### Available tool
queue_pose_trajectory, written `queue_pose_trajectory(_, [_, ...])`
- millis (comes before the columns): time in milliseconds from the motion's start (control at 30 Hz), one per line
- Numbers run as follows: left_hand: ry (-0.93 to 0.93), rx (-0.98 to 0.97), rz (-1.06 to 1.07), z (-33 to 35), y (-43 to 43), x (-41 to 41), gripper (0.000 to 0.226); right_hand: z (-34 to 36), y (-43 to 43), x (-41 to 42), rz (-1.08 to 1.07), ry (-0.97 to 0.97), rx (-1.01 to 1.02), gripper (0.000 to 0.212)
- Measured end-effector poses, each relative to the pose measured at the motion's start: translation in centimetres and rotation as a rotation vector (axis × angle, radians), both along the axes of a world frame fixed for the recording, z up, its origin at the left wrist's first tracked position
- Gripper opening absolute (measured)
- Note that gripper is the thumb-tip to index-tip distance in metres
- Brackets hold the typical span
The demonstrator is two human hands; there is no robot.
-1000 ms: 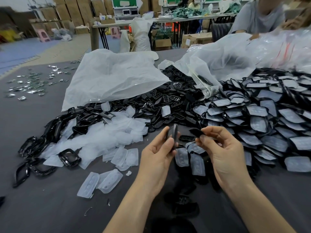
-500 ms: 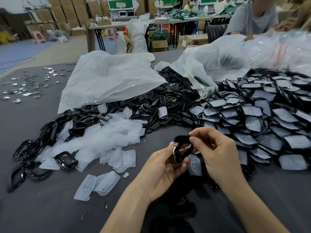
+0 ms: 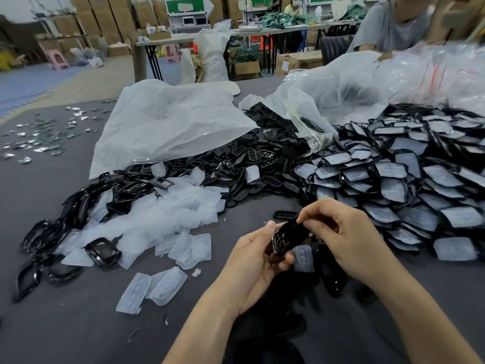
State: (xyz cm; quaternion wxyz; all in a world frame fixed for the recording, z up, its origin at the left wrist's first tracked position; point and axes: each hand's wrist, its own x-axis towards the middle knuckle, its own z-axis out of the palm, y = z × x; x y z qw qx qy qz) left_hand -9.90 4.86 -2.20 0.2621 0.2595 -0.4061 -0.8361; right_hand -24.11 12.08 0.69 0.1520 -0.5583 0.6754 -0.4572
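Meeting on black frame, left hand, right hand, earlier apart

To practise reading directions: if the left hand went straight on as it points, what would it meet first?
The left hand would probably meet the lone black insert just ahead; depth unclear.

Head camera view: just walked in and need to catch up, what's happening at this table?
A person is fitting small plastic parts together. The left hand grips a glossy black frame, and the right hand pinches its upper end, apparently seating a piece. Heaps of translucent pads, black inserts and padded frames lie on the grey table.
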Motion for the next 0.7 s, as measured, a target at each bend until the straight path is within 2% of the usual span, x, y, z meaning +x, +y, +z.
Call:
queue_pose_trajectory(267, [0.018,-0.08,-0.025,-0.2,0.1,0.0,0.037,-0.3,-0.4,0.7,-0.068,0.043,-0.036,0.025])
queue_pose_trajectory(367, [0.052,-0.221,-0.021,-0.7,0.2,0.2,0.02,-0.4,-0.5,0.8,-0.073,0.018,-0.027,0.029])
queue_pose_trajectory(433, [0.05,-0.292,0.002,-1.1,0.3,0.3,0.018,-0.5,-0.5,0.8,-0.08,-0.084,-0.032,0.035])
queue_pose_trajectory(500, [0.056,-0.307,0.021,-1.2,0.3,0.3,0.024,-0.6,-0.5,0.8,-0.062,-0.295,0.0,0.038])
queue_pose_trajectory(600, [0.062,-0.314,0.029,-1.0,0.3,0.2,0.025,-0.6,-0.5,0.6,-0.038,-0.539,0.049,0.034])
queue_pose_trajectory(633, [0.066,-0.305,0.027,-1.0,0.4,0.1,0.025,-0.7,-0.5,0.6,-0.047,-0.531,0.035,0.031])
queue_pose_trajectory(700, [0.068,-0.288,0.029,-1.0,0.6,-0.1,0.025,-0.9,-0.5,0.9,-0.105,-0.333,-0.034,0.029])
